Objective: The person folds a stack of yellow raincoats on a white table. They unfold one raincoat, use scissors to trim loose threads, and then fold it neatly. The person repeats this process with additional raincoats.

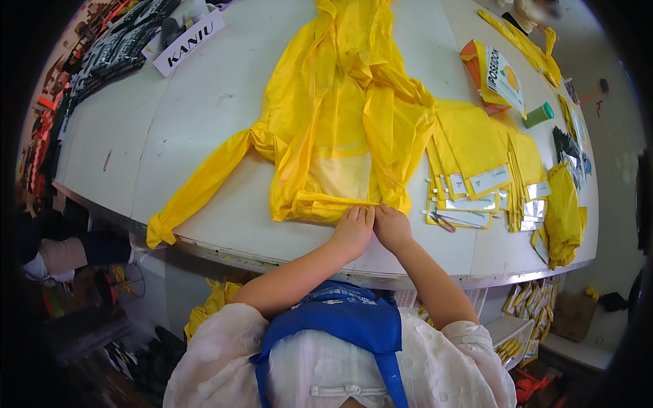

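Yellow garment [326,136], spread on a pale worktable [204,136]; forearms [292,277], 2, converging from below; brown carton [575,318], 1, on floor, lower right; yellow packets [476,143], stacked, right; left hand [354,231] and right hand [392,227], adjoining, fingers bent at folded edge [337,198], whether pinching or pressing unclear; green cylinder [539,115], 1, upper right.

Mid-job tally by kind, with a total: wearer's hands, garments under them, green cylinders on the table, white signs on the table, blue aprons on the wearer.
Left hand and right hand: 2
Yellow garment: 1
Green cylinder: 1
White sign: 1
Blue apron: 1
Total: 6
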The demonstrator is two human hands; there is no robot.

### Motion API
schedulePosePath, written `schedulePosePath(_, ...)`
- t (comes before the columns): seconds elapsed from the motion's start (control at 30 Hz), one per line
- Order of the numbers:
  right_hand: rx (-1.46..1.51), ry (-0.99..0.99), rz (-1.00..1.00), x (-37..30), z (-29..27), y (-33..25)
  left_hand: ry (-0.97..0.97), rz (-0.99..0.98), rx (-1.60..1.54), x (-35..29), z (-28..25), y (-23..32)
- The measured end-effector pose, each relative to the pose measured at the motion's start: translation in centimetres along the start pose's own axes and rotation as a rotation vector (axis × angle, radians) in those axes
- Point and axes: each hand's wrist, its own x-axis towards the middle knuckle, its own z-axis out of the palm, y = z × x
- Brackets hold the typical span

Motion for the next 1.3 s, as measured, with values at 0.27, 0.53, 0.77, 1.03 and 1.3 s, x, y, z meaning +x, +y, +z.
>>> schedulePosePath(0.27,0.305,0.233,-0.1,-3.1,-1.5,2.6,-0.218,-0.123,-0.145,0.7,-0.3,0.7)
schedulePosePath(0.53,0.267,0.307,0.057,-4.3,0.1,3.8,-0.206,-0.181,-0.198,1.2,1.1,0.9)
schedulePosePath(0.77,0.357,0.127,0.094,-4.3,0.5,3.9,-0.17,-0.151,-0.257,0.4,0.6,0.4)
schedulePosePath(1.03,0.563,0.016,-0.008,-4.6,1.2,4.1,-0.306,-0.223,-0.243,0.0,-0.6,1.0)
schedulePosePath(1.3,0.658,0.144,0.126,-5.4,1.3,2.7,-0.209,-0.321,-0.421,-0.6,-0.5,1.0)
